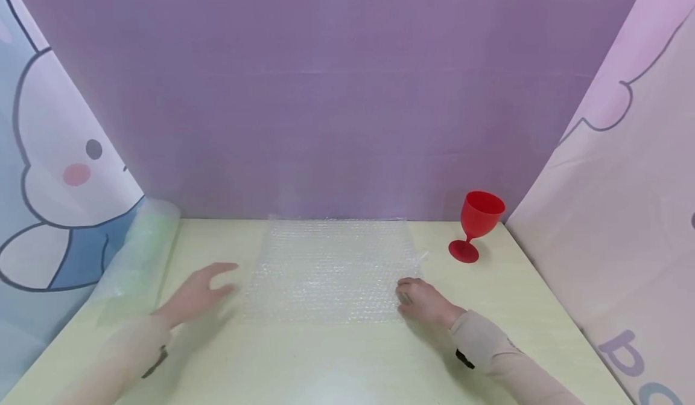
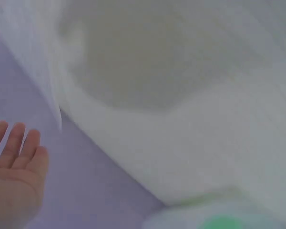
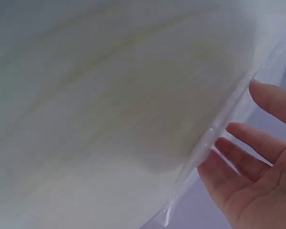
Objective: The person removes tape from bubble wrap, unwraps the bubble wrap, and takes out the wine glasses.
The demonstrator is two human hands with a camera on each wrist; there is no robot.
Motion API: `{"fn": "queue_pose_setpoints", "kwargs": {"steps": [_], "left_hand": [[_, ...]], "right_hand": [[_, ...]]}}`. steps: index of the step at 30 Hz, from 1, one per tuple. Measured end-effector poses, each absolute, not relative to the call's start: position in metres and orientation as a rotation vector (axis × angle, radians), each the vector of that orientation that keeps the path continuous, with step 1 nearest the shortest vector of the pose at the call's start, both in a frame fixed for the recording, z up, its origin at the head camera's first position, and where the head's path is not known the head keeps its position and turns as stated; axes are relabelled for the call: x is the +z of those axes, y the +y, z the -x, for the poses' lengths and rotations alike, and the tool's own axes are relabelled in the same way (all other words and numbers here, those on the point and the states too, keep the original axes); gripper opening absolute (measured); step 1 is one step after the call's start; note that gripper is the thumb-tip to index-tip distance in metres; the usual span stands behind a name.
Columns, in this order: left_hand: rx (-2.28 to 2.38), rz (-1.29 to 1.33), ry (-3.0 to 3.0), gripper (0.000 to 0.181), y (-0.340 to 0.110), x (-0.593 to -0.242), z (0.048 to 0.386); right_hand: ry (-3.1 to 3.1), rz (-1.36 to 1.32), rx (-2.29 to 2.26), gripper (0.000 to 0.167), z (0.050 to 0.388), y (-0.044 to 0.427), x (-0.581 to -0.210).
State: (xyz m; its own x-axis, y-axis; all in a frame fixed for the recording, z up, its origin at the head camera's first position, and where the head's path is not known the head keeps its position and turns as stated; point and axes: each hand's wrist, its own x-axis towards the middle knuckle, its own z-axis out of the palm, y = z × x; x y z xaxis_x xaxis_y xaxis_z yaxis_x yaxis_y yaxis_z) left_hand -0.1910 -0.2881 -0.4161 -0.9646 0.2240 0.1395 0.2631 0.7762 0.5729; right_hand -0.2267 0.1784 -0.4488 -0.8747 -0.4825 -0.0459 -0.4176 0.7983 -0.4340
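Note:
A clear sheet of bubble wrap [image 1: 331,272] lies flat on the pale table, its far edge against the purple backdrop. My right hand [image 1: 425,301] is at the sheet's right edge; in the right wrist view its fingertips [image 3: 224,140] touch that edge, with thumb and fingers apart. To the left of the sheet, my left hand [image 1: 198,293] hovers over the table, holding nothing, its thumb and fingers spread. In the left wrist view the left hand [image 2: 19,176] shows extended fingers.
At the back right a red goblet [image 1: 480,215] stands upright on the table. A roll of bubble wrap [image 1: 143,254] with a green tint lies along the left side. Printed cloth walls [image 1: 613,212] flank the table [image 1: 326,363] on both sides.

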Motion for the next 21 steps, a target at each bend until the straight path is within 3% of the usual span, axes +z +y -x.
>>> {"fn": "queue_pose_setpoints", "kwargs": {"steps": [8, 21], "left_hand": [[-0.933, 0.110, -2.839, 0.054, -0.359, -0.383, 0.177], [-0.928, -0.302, -2.822, 0.060, -0.432, -0.394, 0.173]], "right_hand": [[2.941, 0.771, -0.669, 0.035, 0.221, 0.178, -0.445], [2.772, 0.652, -1.262, 0.030, 0.203, 0.170, -0.434]]}}
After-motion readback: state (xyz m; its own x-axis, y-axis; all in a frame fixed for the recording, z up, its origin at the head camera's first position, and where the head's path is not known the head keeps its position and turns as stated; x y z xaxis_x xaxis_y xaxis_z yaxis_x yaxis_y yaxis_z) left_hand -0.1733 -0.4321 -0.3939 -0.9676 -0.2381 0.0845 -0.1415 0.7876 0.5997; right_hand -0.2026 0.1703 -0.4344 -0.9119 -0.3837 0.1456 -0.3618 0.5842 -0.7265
